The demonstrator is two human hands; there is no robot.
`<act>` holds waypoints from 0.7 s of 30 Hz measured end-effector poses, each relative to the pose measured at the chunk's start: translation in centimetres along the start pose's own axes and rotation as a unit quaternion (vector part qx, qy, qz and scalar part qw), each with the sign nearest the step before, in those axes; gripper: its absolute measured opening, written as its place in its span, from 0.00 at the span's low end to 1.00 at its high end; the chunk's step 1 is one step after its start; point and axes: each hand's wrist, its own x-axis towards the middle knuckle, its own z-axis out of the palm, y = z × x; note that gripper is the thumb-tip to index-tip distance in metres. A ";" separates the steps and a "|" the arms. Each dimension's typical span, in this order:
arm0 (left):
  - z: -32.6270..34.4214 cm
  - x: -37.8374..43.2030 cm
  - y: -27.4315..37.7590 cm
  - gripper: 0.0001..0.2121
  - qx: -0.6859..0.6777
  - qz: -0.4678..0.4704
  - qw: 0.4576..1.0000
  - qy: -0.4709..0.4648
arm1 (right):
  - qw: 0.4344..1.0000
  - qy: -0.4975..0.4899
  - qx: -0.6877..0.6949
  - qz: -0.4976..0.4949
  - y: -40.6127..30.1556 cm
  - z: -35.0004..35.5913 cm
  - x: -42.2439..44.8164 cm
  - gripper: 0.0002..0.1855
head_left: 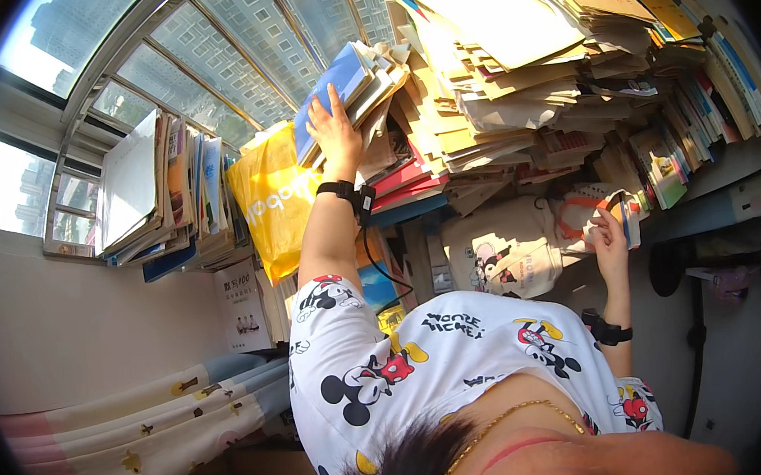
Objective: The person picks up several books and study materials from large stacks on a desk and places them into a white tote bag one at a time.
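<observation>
My left hand lies with spread fingers on the cover of a blue book, which leans with other books and papers. Below it, beside the forearm, stands a yellow plastic bag. On the right side, my right hand has bent fingers at the edge of a bag with orange straps, near a thin item with a blue and white edge; whether the fingers grip it cannot be told. A cream tote bag with a cartoon print is to the left of that hand. Both wrists wear black bands.
Tall, uneven piles of books and papers fill the upper right by the barred window. Another book stack stands on the left sill. More books stand along the right. A patterned curtain hangs at lower left. A black cable runs from the left wrist.
</observation>
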 end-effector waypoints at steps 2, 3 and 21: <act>0.3 1.0 -0.7 0.44 0.029 -0.017 0.999 -0.003 | 1.000 0.011 -0.013 0.000 0.6 -0.5 -0.8 0.21; 0.4 1.6 -1.3 0.42 0.031 -0.015 0.999 0.018 | 0.999 0.018 -0.028 -0.005 0.5 -0.6 -1.2 0.21; -8.1 3.3 -4.7 0.27 -0.133 -0.059 0.989 -0.031 | 0.978 -0.175 -0.080 -0.075 -7.3 7.8 0.2 0.21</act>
